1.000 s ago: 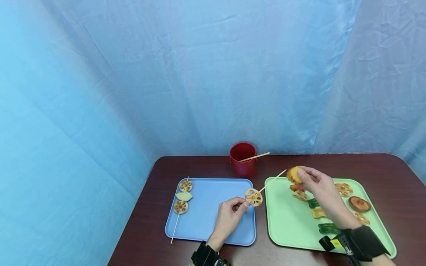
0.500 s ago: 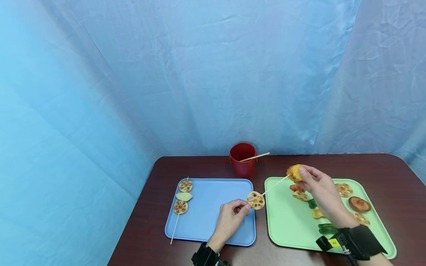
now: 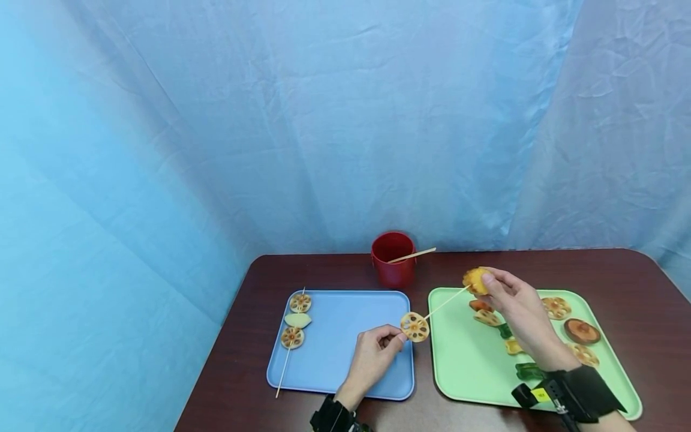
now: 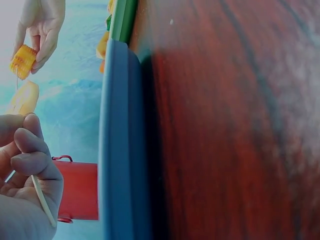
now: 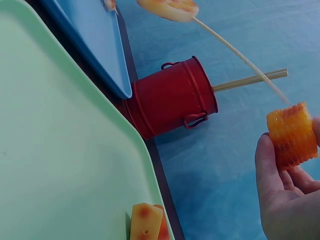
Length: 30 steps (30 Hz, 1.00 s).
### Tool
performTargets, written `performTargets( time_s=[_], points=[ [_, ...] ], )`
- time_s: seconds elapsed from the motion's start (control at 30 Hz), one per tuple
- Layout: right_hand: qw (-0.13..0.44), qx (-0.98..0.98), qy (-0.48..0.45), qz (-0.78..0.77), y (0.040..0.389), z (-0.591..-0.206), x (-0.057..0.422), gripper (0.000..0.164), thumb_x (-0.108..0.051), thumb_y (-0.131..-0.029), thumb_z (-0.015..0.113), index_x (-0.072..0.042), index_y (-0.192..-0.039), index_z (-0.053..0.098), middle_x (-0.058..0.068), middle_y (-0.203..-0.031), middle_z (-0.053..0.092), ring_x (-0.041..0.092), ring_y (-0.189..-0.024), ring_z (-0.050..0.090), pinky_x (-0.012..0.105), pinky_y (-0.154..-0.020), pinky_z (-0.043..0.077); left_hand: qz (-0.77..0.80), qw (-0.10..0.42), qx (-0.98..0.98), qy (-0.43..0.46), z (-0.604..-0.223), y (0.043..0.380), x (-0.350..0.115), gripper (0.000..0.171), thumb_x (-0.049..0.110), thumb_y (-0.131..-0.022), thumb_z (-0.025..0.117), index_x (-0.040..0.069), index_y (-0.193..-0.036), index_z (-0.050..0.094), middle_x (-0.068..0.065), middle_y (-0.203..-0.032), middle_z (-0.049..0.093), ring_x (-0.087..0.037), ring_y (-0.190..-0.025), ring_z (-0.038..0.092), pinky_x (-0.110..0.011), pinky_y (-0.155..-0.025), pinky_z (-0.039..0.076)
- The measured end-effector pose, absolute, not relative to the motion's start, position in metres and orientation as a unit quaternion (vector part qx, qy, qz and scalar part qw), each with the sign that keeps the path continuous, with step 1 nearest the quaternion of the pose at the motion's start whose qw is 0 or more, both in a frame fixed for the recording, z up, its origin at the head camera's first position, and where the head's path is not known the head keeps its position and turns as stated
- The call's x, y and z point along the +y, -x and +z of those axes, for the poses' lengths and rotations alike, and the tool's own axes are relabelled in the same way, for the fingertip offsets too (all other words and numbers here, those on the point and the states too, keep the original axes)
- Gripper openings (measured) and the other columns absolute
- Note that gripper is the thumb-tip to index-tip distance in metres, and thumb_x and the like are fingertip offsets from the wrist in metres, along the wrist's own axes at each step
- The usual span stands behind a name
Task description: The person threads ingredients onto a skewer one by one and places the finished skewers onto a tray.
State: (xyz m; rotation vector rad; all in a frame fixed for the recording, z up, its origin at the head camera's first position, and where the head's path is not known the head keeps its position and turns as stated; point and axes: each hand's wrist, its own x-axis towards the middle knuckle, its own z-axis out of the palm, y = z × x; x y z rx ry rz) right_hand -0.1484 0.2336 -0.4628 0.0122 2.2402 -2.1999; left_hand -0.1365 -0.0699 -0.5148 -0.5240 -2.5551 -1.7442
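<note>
My left hand pinches a thin wooden skewer just below a lotus root slice threaded on it. In the left wrist view the skewer's lower end runs across the palm. My right hand grips a yellow corn piece between thumb and fingers, above the back of the green tray. The skewer's upper tip meets the near face of the corn; how deep it sits cannot be told. Both hands are raised over the trays.
On the blue tray lies a finished-looking skewer with two lotus slices and a pale green slice. A red bucket holding sticks stands behind. The green tray bears a mushroom, lotus slices, green pieces and other food pieces.
The skewer and left hand have shifted slightly right, and its tip, earlier just short of the corn, now meets it. The corn stays gripped in the right hand, nearly in place.
</note>
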Motion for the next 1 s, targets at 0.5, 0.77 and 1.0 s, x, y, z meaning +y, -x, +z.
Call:
performTargets(
  time_s=[0.5, 0.77, 1.0],
  points=[
    [0.012, 0.771, -0.011, -0.637, 0.144, -0.459, 0.225, 0.061, -0.048, -0.103, 0.061, -0.019, -0.154, 0.046, 0.01, -0.151, 0.051, -0.002, -0.122, 0.052, 0.035, -0.105, 0.047, -0.557, 0.01, -0.813, 0.169, -0.514, 0.136, -0.065, 0.014, 0.02, -0.097, 0.072, 0.01, -0.09, 0.079, 0.007, -0.071, 0.067, 0.003, -0.059, 0.051, -0.016, -0.055, 0.042],
    [0.032, 0.742, -0.009, -0.67, 0.141, -0.466, 0.21, 0.058, -0.04, -0.102, 0.065, -0.008, -0.148, 0.051, -0.003, -0.131, 0.062, 0.005, -0.114, 0.061, 0.027, -0.088, 0.054, -0.567, 0.0, -0.807, 0.169, -0.511, 0.136, -0.058, 0.019, 0.021, -0.098, 0.071, 0.004, -0.093, 0.079, 0.004, -0.072, 0.067, 0.001, -0.06, 0.05, -0.015, -0.057, 0.041],
    [0.038, 0.748, -0.021, -0.663, 0.14, -0.473, 0.193, 0.058, -0.042, -0.1, 0.069, -0.006, -0.144, 0.055, 0.005, -0.129, 0.065, 0.006, -0.113, 0.062, 0.028, -0.094, 0.052, -0.574, 0.0, -0.802, 0.162, -0.508, 0.135, -0.054, 0.016, 0.02, -0.097, 0.071, 0.007, -0.092, 0.079, 0.005, -0.071, 0.066, 0.001, -0.059, 0.05, -0.016, -0.056, 0.04]
  ],
)
